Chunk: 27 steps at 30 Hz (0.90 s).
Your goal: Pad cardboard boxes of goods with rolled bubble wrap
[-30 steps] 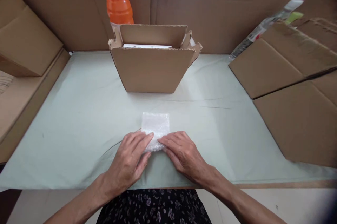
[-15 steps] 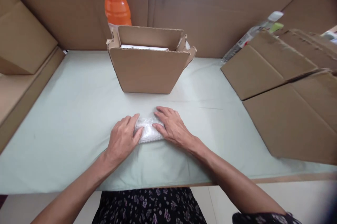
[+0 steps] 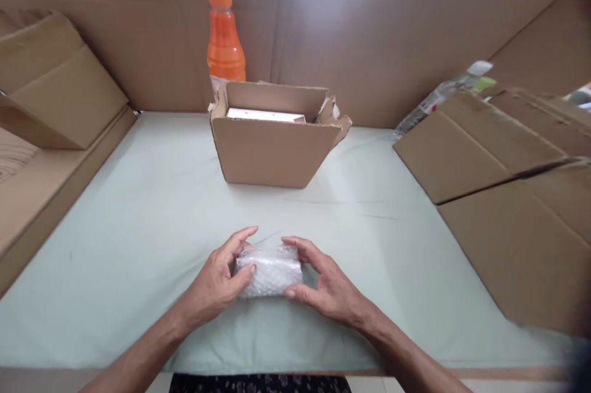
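A small bundle in clear bubble wrap (image 3: 272, 271) is near the front of the cloth-covered table. My left hand (image 3: 225, 273) grips its left end, with the thumb on the near face and the fingers behind. At the right end, my right hand (image 3: 325, 279) holds it between the thumb at the lower corner and the fingers at the upper one. What lies inside the wrap cannot be made out. Beyond the hands stands an open cardboard box (image 3: 272, 153), with a white flat item (image 3: 265, 115) showing inside.
Behind the box stands an orange bottle (image 3: 226, 48). More cardboard boxes (image 3: 498, 214) sit on the right, with a clear bottle (image 3: 438, 97) behind them. Another cardboard box (image 3: 69, 85) is at the left. Cardboard panels (image 3: 360, 29) wall the back of the table (image 3: 138, 226).
My hands have shifted from lying over the flat bundle to gripping its two ends, and more of its near face shows. The camera view has tilted up.
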### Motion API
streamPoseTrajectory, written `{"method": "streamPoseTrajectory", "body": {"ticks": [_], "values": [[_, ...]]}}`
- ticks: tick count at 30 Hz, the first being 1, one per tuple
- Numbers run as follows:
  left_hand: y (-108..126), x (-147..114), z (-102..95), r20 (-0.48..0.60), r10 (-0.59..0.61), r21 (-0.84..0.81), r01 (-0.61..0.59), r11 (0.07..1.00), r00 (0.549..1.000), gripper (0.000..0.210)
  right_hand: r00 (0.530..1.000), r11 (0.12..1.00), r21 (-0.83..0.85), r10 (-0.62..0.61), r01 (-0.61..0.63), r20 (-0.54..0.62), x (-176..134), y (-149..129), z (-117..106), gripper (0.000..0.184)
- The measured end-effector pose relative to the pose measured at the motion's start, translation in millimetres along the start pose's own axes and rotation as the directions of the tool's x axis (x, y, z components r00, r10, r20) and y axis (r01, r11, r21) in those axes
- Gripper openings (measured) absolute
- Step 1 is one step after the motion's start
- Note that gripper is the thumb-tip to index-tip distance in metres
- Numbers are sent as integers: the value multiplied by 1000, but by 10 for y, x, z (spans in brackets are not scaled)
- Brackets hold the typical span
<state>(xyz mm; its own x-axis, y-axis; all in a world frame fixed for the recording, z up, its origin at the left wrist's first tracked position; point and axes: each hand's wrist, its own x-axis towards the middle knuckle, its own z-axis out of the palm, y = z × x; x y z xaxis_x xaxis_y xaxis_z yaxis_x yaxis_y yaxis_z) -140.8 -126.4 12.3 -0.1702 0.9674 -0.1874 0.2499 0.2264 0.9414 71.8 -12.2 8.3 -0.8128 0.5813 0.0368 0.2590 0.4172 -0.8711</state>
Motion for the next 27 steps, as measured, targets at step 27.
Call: {"method": "streamPoseTrajectory", "body": {"ticks": [27], "values": [[669, 1450, -587, -287, 925, 892, -284, 353, 249, 48, 945, 311, -918, 290, -246, -154, 2196, -1170, -1848, 25]]}}
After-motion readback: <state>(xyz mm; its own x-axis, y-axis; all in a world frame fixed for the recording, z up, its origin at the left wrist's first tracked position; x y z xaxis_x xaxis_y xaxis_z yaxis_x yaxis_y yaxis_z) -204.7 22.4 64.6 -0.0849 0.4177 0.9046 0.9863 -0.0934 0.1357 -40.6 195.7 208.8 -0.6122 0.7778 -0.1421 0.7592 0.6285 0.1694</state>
